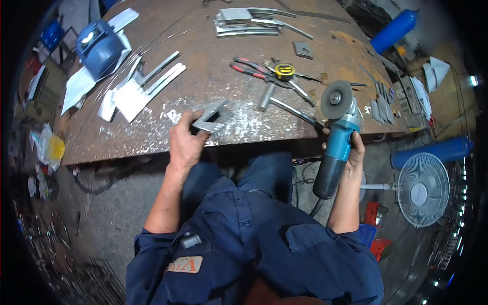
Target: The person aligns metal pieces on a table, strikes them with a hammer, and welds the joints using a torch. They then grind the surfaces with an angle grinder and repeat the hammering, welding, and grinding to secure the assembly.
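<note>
Bare tabletop (203, 76) between metal strips (145, 86) and pliers (251, 68).

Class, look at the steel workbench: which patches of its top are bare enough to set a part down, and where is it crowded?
Bare: the bench middle, between the helmet and the stacked plates; also the near-left edge, below the cut sheet pieces and left of the left hand. Crowded: the right side, with pliers, tape measure and the grinder in the right hand.
</note>
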A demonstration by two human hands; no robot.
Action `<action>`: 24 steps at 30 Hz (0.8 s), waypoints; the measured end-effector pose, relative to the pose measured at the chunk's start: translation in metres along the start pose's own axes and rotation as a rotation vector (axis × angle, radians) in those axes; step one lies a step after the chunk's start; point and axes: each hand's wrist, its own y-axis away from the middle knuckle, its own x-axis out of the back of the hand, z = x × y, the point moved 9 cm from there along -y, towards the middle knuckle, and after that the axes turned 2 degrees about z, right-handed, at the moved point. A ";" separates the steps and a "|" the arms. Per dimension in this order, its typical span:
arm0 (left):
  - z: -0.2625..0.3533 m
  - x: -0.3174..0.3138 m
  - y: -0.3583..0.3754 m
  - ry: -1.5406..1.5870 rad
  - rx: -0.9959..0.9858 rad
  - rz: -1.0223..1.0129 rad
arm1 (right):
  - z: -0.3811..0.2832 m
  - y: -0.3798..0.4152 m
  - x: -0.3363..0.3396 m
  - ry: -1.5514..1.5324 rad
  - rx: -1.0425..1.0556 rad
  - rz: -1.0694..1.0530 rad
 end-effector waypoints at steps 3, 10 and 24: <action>-0.010 0.006 -0.011 -0.008 -0.010 0.041 | 0.000 0.011 0.026 -0.055 0.041 0.030; -0.036 0.001 -0.014 0.124 -0.154 0.167 | -0.003 0.002 0.044 -0.330 -0.057 0.011; -0.047 0.000 -0.019 0.143 -0.030 0.224 | 0.009 -0.110 0.038 -0.561 -0.367 -0.114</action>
